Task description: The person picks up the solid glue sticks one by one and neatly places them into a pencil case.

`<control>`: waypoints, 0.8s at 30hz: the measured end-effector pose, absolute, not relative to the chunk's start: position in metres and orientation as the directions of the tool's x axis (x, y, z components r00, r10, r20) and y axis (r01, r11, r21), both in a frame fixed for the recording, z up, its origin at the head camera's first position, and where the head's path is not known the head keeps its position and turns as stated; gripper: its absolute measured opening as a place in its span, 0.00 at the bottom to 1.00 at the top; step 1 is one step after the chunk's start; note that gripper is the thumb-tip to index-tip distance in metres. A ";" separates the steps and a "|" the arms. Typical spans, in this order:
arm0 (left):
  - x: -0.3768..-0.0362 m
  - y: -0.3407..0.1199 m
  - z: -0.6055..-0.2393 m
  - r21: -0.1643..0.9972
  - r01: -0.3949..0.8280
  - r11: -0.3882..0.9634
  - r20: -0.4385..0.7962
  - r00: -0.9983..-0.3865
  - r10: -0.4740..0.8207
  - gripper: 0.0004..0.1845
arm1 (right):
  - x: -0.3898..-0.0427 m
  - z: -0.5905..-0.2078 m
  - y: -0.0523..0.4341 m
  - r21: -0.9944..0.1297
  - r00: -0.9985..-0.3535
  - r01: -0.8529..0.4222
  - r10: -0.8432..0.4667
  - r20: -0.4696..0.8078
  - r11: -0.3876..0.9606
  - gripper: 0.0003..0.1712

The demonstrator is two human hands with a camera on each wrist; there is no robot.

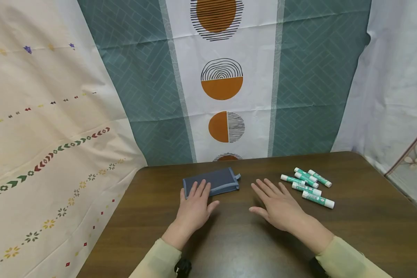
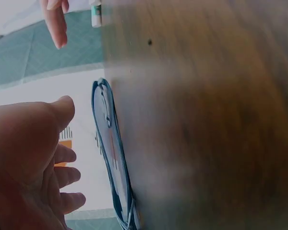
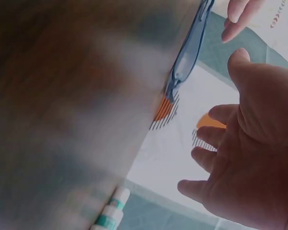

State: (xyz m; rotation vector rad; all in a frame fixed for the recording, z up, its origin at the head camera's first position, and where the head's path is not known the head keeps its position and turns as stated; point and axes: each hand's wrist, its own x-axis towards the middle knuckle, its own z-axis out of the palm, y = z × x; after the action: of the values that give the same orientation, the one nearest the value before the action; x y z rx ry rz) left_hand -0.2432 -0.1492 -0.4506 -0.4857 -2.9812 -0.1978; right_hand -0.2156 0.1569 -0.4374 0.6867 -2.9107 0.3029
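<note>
A flat dark blue zippered pouch [image 1: 213,179] with lighter blue edging lies at the back middle of the table. My left hand [image 1: 194,210] hovers palm down at its near edge, fingers spread and overlapping the pouch in the head view. The left wrist view shows the pouch [image 2: 110,148] side-on, apart from that hand's fingers. My right hand [image 1: 278,204] is held palm down over the table, fingers straight, holding nothing. Just right of it lie several white-and-green glue sticks [image 1: 307,189] in a loose cluster. Two of them show as glue sticks [image 3: 114,206] in the right wrist view.
The brown wooden table [image 1: 229,247] has its far edge against a hanging teal and white curtain [image 1: 226,104] with orange circles. A cream patterned cloth [image 1: 55,154] hangs along the left side, and a whitish cloth [image 1: 396,77] along the right.
</note>
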 end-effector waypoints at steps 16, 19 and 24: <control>-0.250 -0.161 -0.456 0.164 0.275 0.948 0.092 -0.961 0.262 0.41 | -0.240 -0.441 0.120 -0.216 -0.867 -0.497 -0.493 0.073 0.841 0.46; -0.251 -0.163 -0.456 0.166 0.260 0.951 0.074 -0.965 0.251 0.42 | -0.246 -0.442 0.116 -0.208 -0.865 -0.499 -0.500 0.051 0.841 0.47; -0.254 -0.168 -0.455 0.176 0.240 0.955 0.048 -0.971 0.235 0.41 | -0.255 -0.442 0.110 -0.199 -0.859 -0.504 -0.513 0.011 0.840 0.48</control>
State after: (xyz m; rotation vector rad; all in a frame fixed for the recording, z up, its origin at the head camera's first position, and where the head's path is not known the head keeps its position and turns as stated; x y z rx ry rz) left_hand -0.2538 -0.1680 -0.4548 -0.3738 -3.0795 -0.2820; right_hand -0.2552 0.1098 -0.4415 0.8441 -3.0542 0.3110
